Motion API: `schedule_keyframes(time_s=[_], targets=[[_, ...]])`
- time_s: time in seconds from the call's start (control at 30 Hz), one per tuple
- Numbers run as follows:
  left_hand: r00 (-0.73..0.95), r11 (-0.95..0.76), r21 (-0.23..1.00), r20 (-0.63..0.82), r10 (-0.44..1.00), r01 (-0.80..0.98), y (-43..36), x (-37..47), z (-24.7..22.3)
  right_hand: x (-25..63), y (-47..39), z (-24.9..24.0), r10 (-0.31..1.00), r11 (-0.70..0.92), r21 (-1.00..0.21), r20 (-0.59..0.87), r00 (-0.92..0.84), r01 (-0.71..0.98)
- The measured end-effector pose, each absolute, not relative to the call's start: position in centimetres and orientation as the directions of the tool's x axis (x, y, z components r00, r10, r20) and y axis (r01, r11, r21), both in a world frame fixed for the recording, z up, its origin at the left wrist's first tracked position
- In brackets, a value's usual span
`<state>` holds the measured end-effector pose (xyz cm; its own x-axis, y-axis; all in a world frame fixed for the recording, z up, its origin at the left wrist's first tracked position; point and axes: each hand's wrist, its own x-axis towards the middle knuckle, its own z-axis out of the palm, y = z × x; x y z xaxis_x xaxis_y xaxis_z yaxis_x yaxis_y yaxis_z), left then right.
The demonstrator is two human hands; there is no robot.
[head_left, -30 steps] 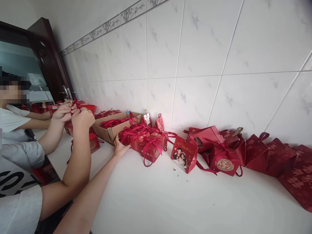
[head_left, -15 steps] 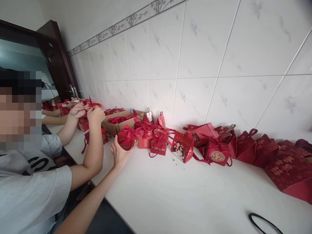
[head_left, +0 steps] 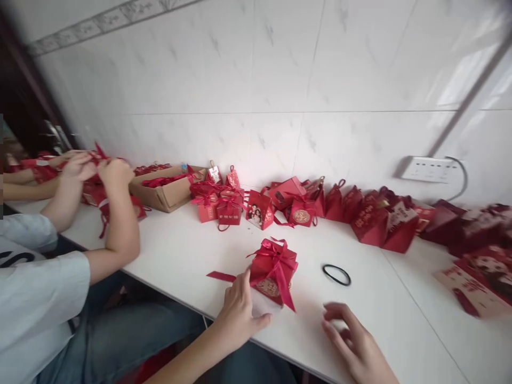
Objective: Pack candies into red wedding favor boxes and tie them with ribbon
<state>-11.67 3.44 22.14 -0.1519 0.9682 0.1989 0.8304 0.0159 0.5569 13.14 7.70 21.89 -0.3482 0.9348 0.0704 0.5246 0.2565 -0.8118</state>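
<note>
A red hexagonal gift box (head_left: 270, 269) with a gold emblem and a ribbon bow stands on the white table in front of me. My left hand (head_left: 238, 312) is at its near left side, the fingertips against or very near the box. The left thumb is spread out in front, apart from it. One ribbon tail lies out to the left behind those fingers. My right hand (head_left: 354, 344) hovers over the table to the right of the box, with loosely bent fingers and nothing visible in them. A black elastic band (head_left: 336, 274) lies beyond it.
Red gift boxes (head_left: 230, 210) and triangular bags (head_left: 366, 218) line the wall. A cardboard carton (head_left: 162, 194) holds red ribboned pieces. At left, a co-worker's hands (head_left: 100, 168) handle red ribbon. A power strip (head_left: 432, 169) is on the wall; printed cartons (head_left: 476, 282) lie right.
My left hand has brought the ribboned box from the row near the carton to the table in front of me. My right hand has come into view. The view has swung right.
</note>
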Motion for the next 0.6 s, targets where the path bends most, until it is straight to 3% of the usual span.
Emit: schedule_keyframes(time_s=[0.07, 0.17, 0.23, 0.33, 0.43, 0.6], targets=[[-0.025, -0.060, 0.511, 0.158, 0.987, 0.857, 2.6, -10.8, 23.9, 12.9, 8.5, 22.6, 0.914, 0.334, -0.790, 0.137, -0.383, 0.514], [0.029, -0.164, 0.511, 0.262, 0.965, 0.844, 3.1, -11.0, 27.1, 12.7, 10.1, 24.2, 0.877, 0.406, -0.777, 0.185, -0.443, 0.480], [-0.027, -0.169, 0.598, 0.305, 0.952, 0.783, 4.5, -11.2, 28.4, 12.6, 11.4, 25.6, 0.869, 0.407, -0.798, 0.189, -0.457, 0.443], [-0.126, -0.067, 0.758, 0.194, 0.973, 0.649, 7.2, -10.4, 28.4, 12.4, 13.3, 27.5, 0.890, 0.355, -0.819, 0.149, -0.432, 0.450], [-0.060, -0.090, 0.876, 0.134, 0.989, 0.474, 9.1, -8.5, 27.3, 11.9, 15.0, 28.2, 0.895, 0.364, -0.742, 0.112, -0.432, 0.563], [-0.002, -0.130, 0.925, 0.140, 0.990, 0.356, 12.9, -6.9, 25.2, 11.3, 18.4, 26.2, 0.885, 0.350, -0.764, 0.078, -0.460, 0.543]])
